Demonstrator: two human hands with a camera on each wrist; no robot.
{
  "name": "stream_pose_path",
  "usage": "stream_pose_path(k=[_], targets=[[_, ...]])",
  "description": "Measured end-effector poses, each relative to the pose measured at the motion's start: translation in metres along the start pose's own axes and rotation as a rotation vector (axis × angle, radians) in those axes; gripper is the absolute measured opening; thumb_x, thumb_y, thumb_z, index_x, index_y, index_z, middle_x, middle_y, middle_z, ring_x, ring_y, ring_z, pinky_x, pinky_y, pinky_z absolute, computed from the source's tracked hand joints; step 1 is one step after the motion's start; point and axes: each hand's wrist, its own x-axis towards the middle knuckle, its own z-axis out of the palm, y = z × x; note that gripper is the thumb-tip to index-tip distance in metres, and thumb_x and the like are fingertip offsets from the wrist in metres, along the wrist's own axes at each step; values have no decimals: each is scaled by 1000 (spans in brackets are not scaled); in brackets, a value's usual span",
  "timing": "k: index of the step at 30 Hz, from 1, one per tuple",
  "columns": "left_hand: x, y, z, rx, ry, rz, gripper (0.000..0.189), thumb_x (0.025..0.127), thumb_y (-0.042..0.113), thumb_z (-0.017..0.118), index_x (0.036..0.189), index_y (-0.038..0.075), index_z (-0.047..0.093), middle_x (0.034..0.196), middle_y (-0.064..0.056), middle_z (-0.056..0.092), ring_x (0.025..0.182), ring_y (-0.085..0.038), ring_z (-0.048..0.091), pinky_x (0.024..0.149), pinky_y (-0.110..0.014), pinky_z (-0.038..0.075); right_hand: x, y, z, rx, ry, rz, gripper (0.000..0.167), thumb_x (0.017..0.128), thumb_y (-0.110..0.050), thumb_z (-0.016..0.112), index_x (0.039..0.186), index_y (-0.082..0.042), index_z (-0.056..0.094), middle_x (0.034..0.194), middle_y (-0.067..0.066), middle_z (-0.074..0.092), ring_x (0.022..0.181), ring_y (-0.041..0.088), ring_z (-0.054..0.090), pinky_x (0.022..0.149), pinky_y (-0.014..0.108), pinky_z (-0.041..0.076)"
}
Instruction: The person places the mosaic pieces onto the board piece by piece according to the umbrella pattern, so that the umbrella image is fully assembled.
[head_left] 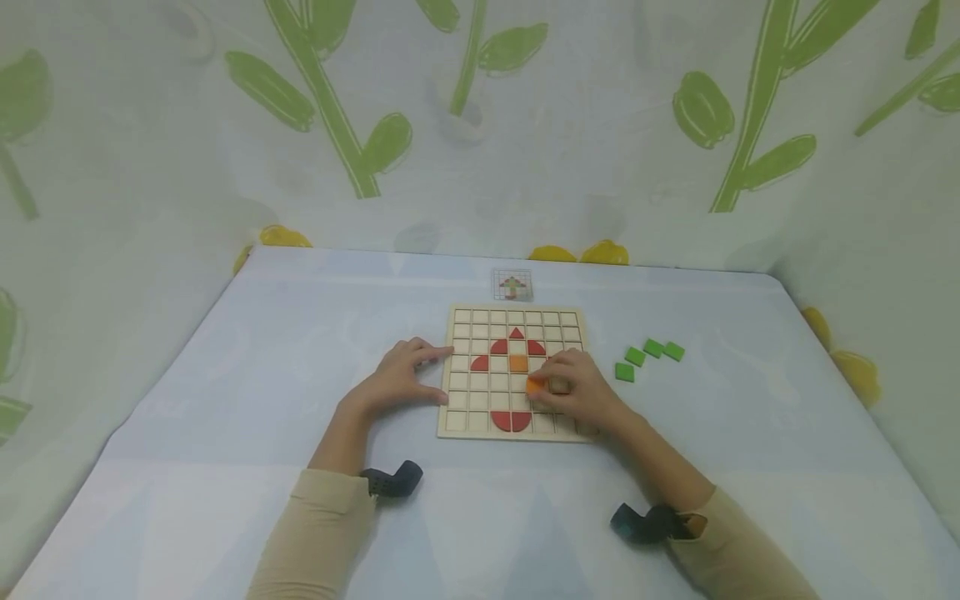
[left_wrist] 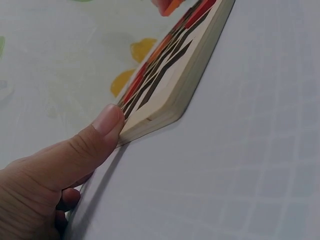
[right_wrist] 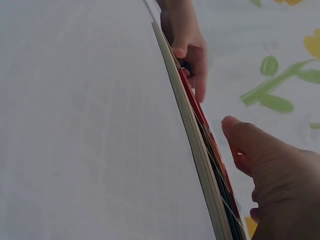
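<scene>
A wooden grid board lies flat on the table, bearing several red pieces and one orange square tile near its middle. My right hand pinches a second orange tile between thumb and fingers, low over the board just below the placed one. At the board's left edge, my left hand rests with thumb and forefinger stretched apart, their tips on the rim. The left wrist view shows that thumb against the board's side. In the right wrist view, the right hand hides most of its tile.
Several green square tiles lie on the table right of the board. A small pattern card with a coloured figure on a grid lies behind the board. Walls with painted leaves surround the white table.
</scene>
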Motion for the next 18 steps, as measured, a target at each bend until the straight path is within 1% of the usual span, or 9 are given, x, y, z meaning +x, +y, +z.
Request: stream_pose_path(k=[4,8,11,13,16,18], targets=[[1,-1,0,7,-3,-8,81,66,42,83,137,23,51,115,-3,51,102,-20,41,85,-36,36,2,-5,3,5,-35,-2,26,73,-24,81,96,-13,75,92,-5,65,89,13,49,77,33,38],[1,-2,1,2,0,2,81,65,42,83,137,23,51,114,-3,51,101,-19,41,85,-35,36,3,-6,7,-24,-31,-63,26,72,-25,82,94,-13,76,90,-5,66,88,13,52,79,34,38],[0,-2,0,-7,7,17,81,65,43,84,137,22,52,112,-2,51,100,-19,41,84,-35,35,4,-5,9,-40,-12,-123,26,70,-25,83,92,-13,76,88,-4,66,86,13,53,78,34,38],[0,-2,-1,-7,9,25,81,65,44,83,137,22,52,111,-2,51,99,-19,41,84,-35,35,4,-5,10,-49,-4,-145,26,69,-24,83,91,-13,76,87,-5,66,85,13,53,77,33,38],[-1,-1,-1,-4,11,32,81,65,44,83,137,22,52,111,-2,51,99,-19,41,84,-35,36,5,-6,10,-50,-11,-157,26,69,-24,84,91,-14,76,88,-4,66,85,13,54,77,33,39],[-1,-1,-2,-6,9,33,81,65,44,83,137,21,52,112,-2,51,99,-19,41,84,-36,36,5,-7,10,-52,-28,-145,25,69,-25,83,91,-15,76,88,-4,66,87,13,54,78,33,39]])
